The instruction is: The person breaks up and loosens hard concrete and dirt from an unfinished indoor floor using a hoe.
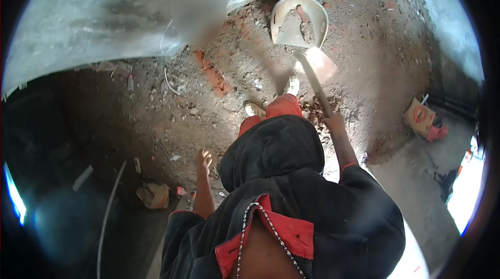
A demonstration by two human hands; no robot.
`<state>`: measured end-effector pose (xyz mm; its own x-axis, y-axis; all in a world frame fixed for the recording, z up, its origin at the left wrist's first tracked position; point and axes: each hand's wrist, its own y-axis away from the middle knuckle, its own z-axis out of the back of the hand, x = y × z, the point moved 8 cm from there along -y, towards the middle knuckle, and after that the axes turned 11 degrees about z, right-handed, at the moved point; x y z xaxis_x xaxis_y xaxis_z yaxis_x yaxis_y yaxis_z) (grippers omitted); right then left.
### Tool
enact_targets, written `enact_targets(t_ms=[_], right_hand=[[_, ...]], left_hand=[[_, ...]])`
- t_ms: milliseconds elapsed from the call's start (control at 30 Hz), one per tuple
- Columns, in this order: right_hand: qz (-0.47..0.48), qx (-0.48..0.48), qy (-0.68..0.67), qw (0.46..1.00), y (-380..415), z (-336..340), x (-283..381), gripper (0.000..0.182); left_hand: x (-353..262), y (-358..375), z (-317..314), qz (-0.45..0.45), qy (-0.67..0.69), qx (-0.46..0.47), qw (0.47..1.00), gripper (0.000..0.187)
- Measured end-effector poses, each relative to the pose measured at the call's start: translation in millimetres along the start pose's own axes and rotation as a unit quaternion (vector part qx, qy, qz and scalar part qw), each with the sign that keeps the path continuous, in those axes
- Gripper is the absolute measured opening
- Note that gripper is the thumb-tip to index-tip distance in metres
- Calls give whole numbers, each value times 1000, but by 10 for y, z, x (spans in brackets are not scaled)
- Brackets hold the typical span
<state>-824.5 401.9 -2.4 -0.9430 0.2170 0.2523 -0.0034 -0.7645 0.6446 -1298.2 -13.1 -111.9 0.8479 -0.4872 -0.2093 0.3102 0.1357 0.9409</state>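
My right hand [335, 121] is wrapped round the long handle of a hoe [316, 82], which slants forward and left from my hand. The hoe's broad blade [320, 64] catches bright light. It lies close to the near rim of a pale shallow pan [277, 18], which has some soil in it and rests on the dirt. Away to the left, my left hand [204, 161] hangs over the ground with its fingers loosely bent and apart, holding nothing.
Loose soil and rubble [375, 34] cover the floor up to the pale walls [104, 23]. A reddish brick strip [212, 73] lies ahead of my shoes [292, 86]. A printed sack [419, 116] is at right, a crumpled bag [153, 195] at left, beside a thin pole [109, 211].
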Motion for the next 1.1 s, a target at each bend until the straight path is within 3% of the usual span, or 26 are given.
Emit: enact_targets(t_ms=[100,167,233,300,367,467,533,600,633,733,800,900,1000,1100], right_hand=[[-177,-45,-84,980,102,-352,-1085,36],[-207,-80,-212,952,597,-250,-940,29],[-231,-86,-285,926,833,-553,-1256,22],[-256,-79,-324,907,932,-1081,-1627,20],[-261,-52,-398,878,1062,-1364,-1519,16],[-285,-16,-501,817,1179,-1897,-1332,17],[-308,12,-562,768,1218,-2269,-1126,18],[-333,27,-602,725,1213,-2439,-795,18],[-346,27,-616,707,1227,-2490,-597,18],[-386,14,-650,654,1338,-2613,43,18],[-410,-6,-670,619,1404,-2642,463,18],[-448,-39,-700,554,1510,-2706,1277,18],[-485,-67,-726,482,1568,-2799,2215,18],[-519,-91,-737,424,1635,-2898,3070,19]], left_hand=[[-228,-303,412,31,-23,-33,999,37],[-518,-501,307,27,-98,-30,994,32],[-944,-267,-196,20,-177,-57,982,32],[-1366,-381,-806,22,-209,12,978,35],[-1808,-262,-1592,11,-248,28,968,43],[-2526,148,-2793,-81,-274,120,951,47],[-2896,313,-3513,-102,-284,164,939,42],[-3251,532,-4023,-116,-295,199,927,37],[-3376,663,-4282,-143,-323,175,919,32],[-3710,647,-4945,-156,-420,256,857,31],[-3775,818,-5358,-158,-472,205,842,28],[-3837,681,-5967,-156,-579,180,780,27],[-3632,709,-6596,-71,-699,234,672,24],[-3601,637,-7590,-206,-830,311,415,17]])
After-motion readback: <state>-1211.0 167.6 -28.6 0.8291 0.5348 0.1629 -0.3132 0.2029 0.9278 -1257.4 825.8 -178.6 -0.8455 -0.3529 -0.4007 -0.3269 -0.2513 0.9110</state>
